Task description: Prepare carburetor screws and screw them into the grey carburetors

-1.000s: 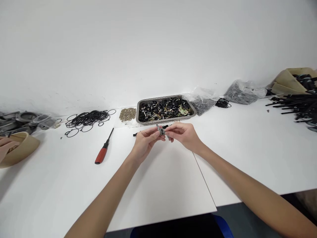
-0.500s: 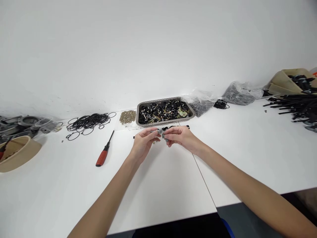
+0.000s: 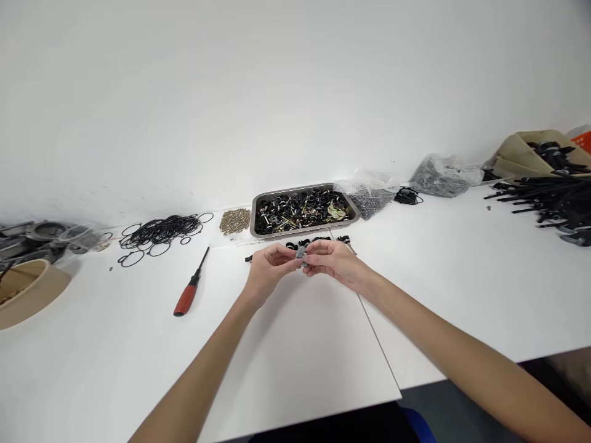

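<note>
Between my two hands is a small grey part point(image 3: 300, 252), held above the white table just in front of the metal tray. The fingertips of my left hand point(image 3: 272, 267) pinch it from the left. From the right, my right hand point(image 3: 330, 258) grips the same part with thumb and fingers. Behind my fingers, a row of small black clamps point(image 3: 343, 239) lies on the table, partly hidden by the hands.
A metal tray point(image 3: 305, 232) holds black and brass parts. Left of it are brass pieces point(image 3: 235, 221), black rings point(image 3: 168, 231) and a red screwdriver point(image 3: 186, 299). Plastic bags point(image 3: 446, 175), black tubes point(image 3: 554, 195) and a beige bin point(image 3: 519, 154) stand right.
My hands have drawn closer around the grey part, and the left fingers now press against it. More of the black clamps behind shows. The whole view has shifted slightly.
</note>
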Demonstrator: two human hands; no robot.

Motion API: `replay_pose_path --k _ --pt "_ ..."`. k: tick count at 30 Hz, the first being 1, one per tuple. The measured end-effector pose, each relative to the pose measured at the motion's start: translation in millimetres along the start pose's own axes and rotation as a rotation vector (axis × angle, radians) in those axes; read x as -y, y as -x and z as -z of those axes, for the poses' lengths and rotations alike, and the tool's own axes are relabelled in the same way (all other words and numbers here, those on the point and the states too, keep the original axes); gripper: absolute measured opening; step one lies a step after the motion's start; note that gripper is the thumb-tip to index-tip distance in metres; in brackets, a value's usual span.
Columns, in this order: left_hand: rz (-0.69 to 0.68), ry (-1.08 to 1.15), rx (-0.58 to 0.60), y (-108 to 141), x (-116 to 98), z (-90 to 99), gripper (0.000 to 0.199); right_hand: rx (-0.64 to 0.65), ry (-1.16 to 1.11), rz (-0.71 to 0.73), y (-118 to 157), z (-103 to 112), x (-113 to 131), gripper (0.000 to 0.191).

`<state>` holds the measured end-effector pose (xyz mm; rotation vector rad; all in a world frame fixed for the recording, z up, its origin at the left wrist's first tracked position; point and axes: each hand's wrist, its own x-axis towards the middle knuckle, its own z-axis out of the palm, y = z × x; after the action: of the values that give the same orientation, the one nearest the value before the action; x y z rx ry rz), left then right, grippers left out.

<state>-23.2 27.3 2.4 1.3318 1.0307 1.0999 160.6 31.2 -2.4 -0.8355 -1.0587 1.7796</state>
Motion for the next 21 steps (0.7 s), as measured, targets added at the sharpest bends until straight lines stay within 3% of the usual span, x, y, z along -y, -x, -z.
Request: replay_pose_path --k 9,21 --pt "-0.078 -0.136 0.038 -1.6 3.7 1.8 0.026 0.047 -0.025 -0.058 -2.3 2.9 2.5 0.024" --pt "-0.112 -0.224 0.065 3.7 5.0 -6.0 0.024 0.036 0.087 -0.055 0.2 2.2 2.0 0.029"
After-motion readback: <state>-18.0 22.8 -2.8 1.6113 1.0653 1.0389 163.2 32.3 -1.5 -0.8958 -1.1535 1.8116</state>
